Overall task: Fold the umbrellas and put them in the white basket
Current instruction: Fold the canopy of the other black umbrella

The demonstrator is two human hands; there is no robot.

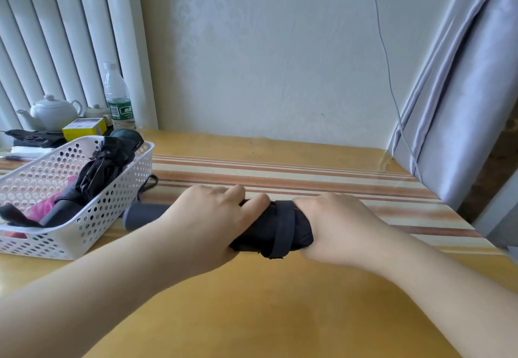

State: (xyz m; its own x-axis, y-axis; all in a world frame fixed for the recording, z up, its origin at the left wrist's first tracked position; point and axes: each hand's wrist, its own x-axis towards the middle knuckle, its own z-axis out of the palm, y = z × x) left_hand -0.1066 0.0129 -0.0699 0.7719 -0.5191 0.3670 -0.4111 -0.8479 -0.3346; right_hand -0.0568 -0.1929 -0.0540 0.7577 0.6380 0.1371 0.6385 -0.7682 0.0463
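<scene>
I am holding the dark umbrella (280, 228) crosswise above the yellow desk (280, 315), just to the right of the white basket (112, 212); my left hand (207, 223) is curling round the canopy next to the grey handle (145, 216), which is sticking out toward the basket; my right hand (336, 228) is wrapping round the far end of the bundle, fingers tucked under and out of sight; between the two hands the closing strap (284, 228) is lying across the rolled cloth, its loose end hanging at the near side, and I cannot tell whether it is fastened. I am judging this to be the tail of the folding step for this umbrella, with the cloth already gathered tight; the basket is already carrying a black umbrella (101, 170) lying slantwise and something pink (46, 205) beneath it. The next move, as I am reading it, is calling for the strap to be pressed shut while the left hand is keeping the roll from loosening; then the bundle is wanting a short carry leftward, handle first, and a lowering over the basket rim beside the black one; the wrist loop (147, 185) by the basket wall is looking liable to snag.
</scene>
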